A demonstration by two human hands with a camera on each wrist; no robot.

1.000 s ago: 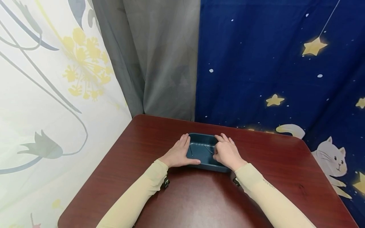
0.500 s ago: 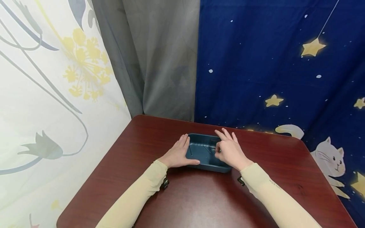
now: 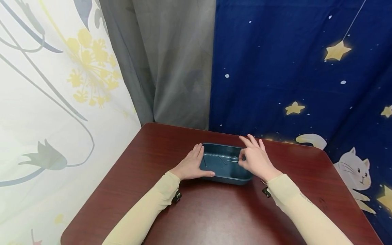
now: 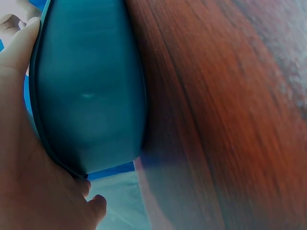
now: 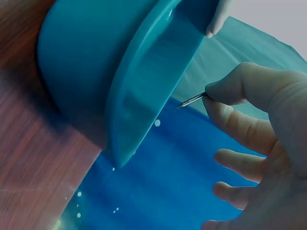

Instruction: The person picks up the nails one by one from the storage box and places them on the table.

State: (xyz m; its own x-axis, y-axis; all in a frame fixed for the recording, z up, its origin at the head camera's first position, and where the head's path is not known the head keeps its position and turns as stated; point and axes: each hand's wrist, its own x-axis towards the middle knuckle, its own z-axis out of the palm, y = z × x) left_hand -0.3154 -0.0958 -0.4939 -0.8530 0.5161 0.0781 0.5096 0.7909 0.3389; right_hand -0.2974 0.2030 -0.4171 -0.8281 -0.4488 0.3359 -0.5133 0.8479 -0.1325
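Observation:
A dark teal, box-shaped tray (image 3: 228, 179) with rounded corners stands on the table. My left hand (image 3: 191, 166) rests on its left end, fingers straight along the rim and thumb stretched along the near side. Over the tray's right part, my right hand (image 3: 256, 159) pinches a thin silver nail (image 5: 193, 99) between thumb and forefinger, its pointed tip facing left. The other fingers of that hand are spread. Inside the tray lie a slanted thin dark nail (image 3: 223, 160) and another thin piece (image 3: 205, 161) close to my left fingers.
The red-brown wooden table (image 3: 202, 214) has rounded corners. Behind it hang a grey curtain (image 3: 180, 68) and a blue starry curtain (image 3: 260, 85). A white patterned curtain (image 3: 61, 119) hangs on the left.
My right hand has risen from inside the tray and moved right, and a nail now shows pinched in its fingertips. The left hand stays in place.

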